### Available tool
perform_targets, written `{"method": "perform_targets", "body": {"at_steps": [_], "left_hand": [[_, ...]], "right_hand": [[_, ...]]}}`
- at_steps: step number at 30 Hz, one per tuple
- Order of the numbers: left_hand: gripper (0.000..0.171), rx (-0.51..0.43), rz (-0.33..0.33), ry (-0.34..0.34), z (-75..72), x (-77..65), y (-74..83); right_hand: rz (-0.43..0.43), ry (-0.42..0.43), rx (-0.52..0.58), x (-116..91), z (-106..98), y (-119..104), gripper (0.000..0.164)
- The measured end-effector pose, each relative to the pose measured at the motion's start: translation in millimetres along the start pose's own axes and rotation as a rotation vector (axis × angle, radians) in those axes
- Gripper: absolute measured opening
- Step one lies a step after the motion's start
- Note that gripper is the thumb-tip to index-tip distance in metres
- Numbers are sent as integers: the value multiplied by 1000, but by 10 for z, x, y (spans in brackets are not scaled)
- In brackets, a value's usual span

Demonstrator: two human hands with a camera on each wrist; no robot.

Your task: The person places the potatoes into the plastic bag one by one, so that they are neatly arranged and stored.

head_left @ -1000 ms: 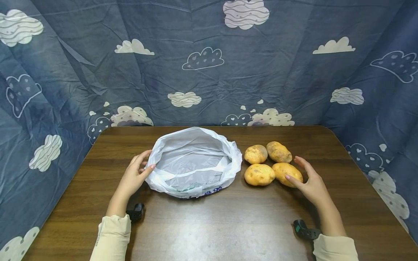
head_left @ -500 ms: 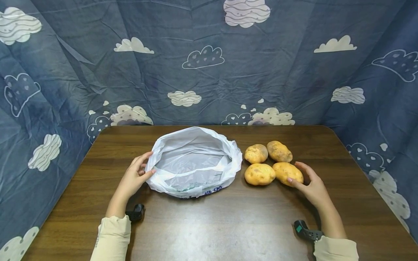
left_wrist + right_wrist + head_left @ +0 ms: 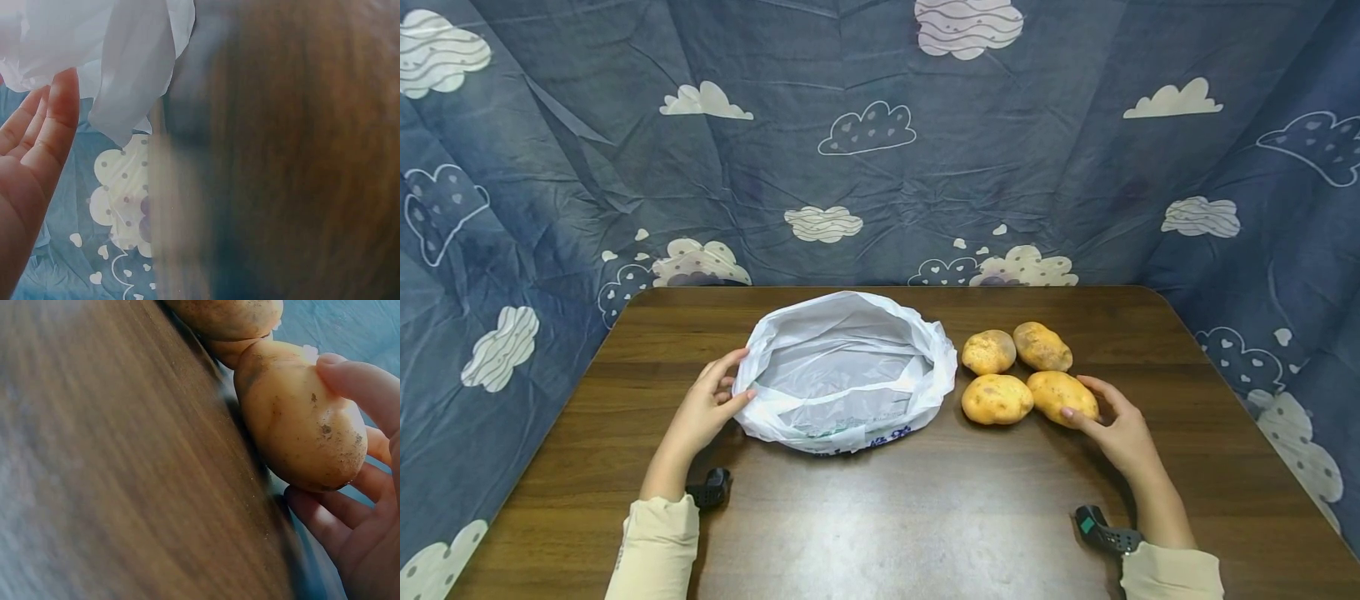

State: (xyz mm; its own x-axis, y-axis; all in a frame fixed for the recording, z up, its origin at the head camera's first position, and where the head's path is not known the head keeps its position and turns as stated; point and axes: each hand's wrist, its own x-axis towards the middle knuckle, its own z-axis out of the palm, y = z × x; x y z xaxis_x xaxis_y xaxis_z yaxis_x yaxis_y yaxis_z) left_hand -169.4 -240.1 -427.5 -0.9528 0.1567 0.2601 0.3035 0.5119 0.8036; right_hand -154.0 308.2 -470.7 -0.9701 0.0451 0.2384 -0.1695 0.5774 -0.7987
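Head view takes in a blue cloud-print fabric backdrop (image 3: 1030, 171) hanging behind a brown wood-grain bench (image 3: 910, 517). Slightly left of centre on the bench lies a white plastic bag (image 3: 842, 417), its wide mouth spread and facing up. Cream sleeves (image 3: 655, 546) come in from the bottom edge, one on each side. The left-hand grip (image 3: 703, 408) is apart: thumb and fingers spread, their tips touching the left rim of the bag. The right-hand grip (image 3: 1120, 433) is clamped on the front right potato (image 3: 1060, 398), thumb on the near side and fingers round the far side and end. That potato is on the bench, right of the bag, in a cluster with the front left potato (image 3: 997, 400), just beside the bag, and the back right potato (image 3: 1042, 347) and back left potato (image 3: 988, 352) behind. A black wrist camera (image 3: 1103, 531), with a small green patch, sits by the right wrist. Blue lettering (image 3: 889, 437) marks the bag's front, and dark specks dot the held potato in the right wrist view.
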Motion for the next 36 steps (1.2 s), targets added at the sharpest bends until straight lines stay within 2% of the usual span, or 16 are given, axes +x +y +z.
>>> {"method": "perform_targets", "body": {"at_steps": [13, 21, 28, 36], "left_hand": [[57, 19, 0, -1, 7, -6, -19], [56, 24, -1, 4, 7, -13, 0], [55, 23, 0, 4, 1, -23, 6], [58, 3, 1, 6, 5, -20, 10]], "right_hand": [[-3, 113, 64, -31, -16, -30, 52], [-41, 236, 134, -12, -1, -89, 52], [-5, 307, 203, 0, 1, -179, 55], [-103, 362, 227, 35, 24, -290, 56]]}}
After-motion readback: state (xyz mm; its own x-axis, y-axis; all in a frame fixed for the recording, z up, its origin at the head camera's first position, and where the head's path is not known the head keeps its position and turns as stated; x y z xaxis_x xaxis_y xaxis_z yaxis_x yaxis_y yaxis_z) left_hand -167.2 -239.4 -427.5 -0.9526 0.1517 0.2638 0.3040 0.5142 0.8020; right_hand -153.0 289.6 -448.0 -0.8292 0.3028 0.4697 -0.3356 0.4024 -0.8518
